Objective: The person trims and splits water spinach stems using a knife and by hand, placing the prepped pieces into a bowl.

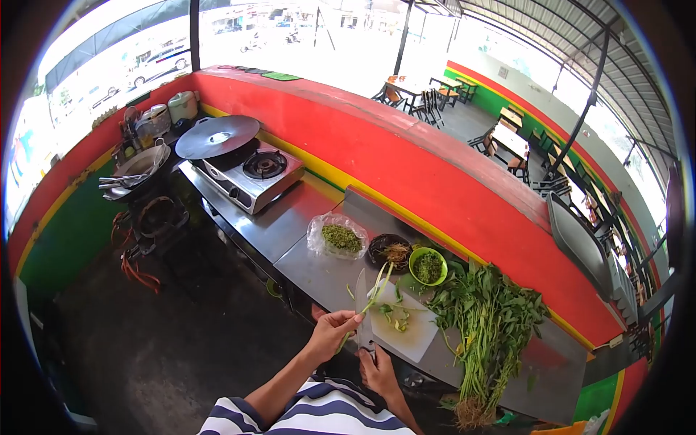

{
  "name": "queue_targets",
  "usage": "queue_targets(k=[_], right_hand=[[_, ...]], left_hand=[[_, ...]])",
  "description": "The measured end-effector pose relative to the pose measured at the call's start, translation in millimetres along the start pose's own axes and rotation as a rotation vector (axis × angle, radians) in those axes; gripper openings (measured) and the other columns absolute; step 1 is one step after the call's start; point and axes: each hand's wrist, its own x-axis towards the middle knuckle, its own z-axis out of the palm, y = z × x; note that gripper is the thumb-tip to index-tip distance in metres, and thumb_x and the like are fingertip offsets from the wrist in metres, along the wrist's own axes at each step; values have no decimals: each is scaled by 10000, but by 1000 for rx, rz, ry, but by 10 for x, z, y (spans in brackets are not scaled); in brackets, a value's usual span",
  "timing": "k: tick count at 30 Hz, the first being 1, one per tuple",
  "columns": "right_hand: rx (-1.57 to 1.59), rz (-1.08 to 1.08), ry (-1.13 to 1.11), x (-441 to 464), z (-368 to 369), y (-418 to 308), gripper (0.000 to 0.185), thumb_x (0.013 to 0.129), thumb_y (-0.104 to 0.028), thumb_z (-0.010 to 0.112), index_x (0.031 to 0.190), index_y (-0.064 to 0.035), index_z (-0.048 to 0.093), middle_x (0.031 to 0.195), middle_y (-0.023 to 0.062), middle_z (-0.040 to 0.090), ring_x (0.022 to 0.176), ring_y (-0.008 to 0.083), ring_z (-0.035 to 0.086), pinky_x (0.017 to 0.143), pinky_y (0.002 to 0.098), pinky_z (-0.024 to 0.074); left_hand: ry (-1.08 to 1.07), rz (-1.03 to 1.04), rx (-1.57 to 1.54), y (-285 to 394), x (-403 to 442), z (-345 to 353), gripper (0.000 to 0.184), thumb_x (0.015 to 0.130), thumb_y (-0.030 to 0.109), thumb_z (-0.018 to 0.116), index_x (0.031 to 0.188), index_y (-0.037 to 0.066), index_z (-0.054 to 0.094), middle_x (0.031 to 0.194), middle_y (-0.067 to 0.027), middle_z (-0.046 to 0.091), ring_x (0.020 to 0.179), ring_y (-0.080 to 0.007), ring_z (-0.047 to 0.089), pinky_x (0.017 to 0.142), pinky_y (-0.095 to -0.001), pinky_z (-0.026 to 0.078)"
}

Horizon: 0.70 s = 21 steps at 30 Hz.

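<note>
My left hand [337, 332] is closed on green stems [380, 287], held upright beside the knife blade. The handle of a knife [362, 301] is in my right hand [378, 370], its blade pointing away from me. Just right of the blade lies a white cutting board [420, 341] with cut leaves and stem pieces on it. A large bundle of leafy greens [482, 348], roots toward me, rests to the right of the board. Behind the board are a green bowl [428, 266] of chopped greens, a dark bowl [388, 250] with brownish bits, and a plastic bag [337, 236] of chopped greens.
A gas stove [254, 174] with a large metal lid [217, 137] stands at the counter's far left. Beyond it are a wok [138, 174] and pots. A red wall [362, 152] runs behind the steel counter [308, 264]. Tables and chairs stand past the wall.
</note>
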Motion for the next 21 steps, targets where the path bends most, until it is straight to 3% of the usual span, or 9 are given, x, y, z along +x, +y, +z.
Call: queue_targets(k=[9, 14, 16, 21], right_hand=[[10, -36, -44, -686, -163, 186, 227, 1020, -291, 552, 990, -66, 539, 555, -51, 363, 397, 46, 332, 360, 237, 253], [193, 9, -67, -944, 36, 541, 236, 1019, -281, 553, 964, -52, 548, 556, -43, 384, 395, 54, 358, 359, 241, 273], [59, -14, 42, -1116, 63, 634, 217, 1020, -254, 544, 951, -49, 550, 560, -34, 418, 391, 61, 384, 360, 244, 293], [46, -82, 115, -1502, -79, 787, 193, 1012, -231, 547, 945, -50, 554, 539, -27, 445, 393, 62, 414, 361, 252, 310]], left_hand=[[-2, 196, 240, -321, -790, 350, 164, 948, 181, 688, 983, 29, 741, 839, 36, 653, 742, -31, 533, 662, -195, 413], [78, 151, 378, -490, -1144, 174, 192, 964, 199, 667, 1033, 36, 740, 854, 47, 641, 774, -36, 533, 695, -209, 426], [21, 85, 409, -547, -1272, 132, 215, 972, 207, 656, 1079, 38, 733, 858, 47, 641, 803, -48, 549, 734, -217, 446], [-68, 28, 555, -646, -1392, 282, 298, 932, 255, 712, 1077, -5, 719, 940, -38, 705, 824, -63, 607, 733, -225, 485]])
